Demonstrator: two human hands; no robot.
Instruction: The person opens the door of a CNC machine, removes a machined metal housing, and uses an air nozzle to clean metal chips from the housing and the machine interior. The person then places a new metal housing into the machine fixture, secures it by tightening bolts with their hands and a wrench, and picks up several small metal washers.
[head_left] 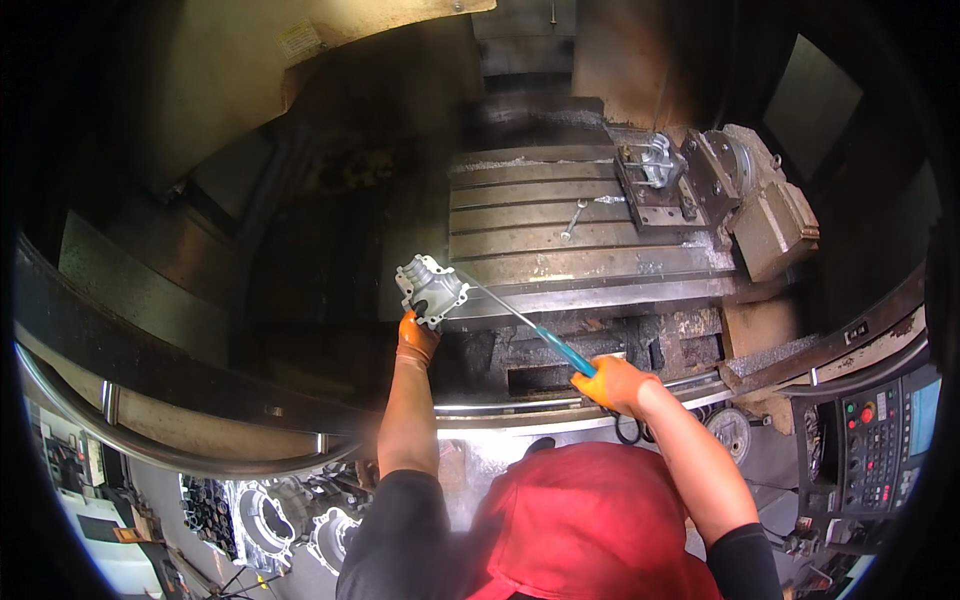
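In my orange-gloved left hand (418,342) is a grey cast-metal housing (436,291), gripped at its lower edge and raised in front of the slotted machine table (540,225). The casting has a ribbed neck and bolt holes around its flange. My right hand (617,386), also in an orange glove, is closed around the rear of an air blow gun (566,350) with a teal body. Its long thin metal nozzle slants up and left, the tip at the casting's right side. A dark hose loop (628,430) hangs below that hand.
On the table's right, a fixture (665,213) carries a similar casting (656,162), beside a heavy rotary unit (775,225). A wrench (573,220) lies left of it. The door sill (520,418) crosses below my hands. A control panel (880,440) stands right; machined castings (265,520) sit lower left.
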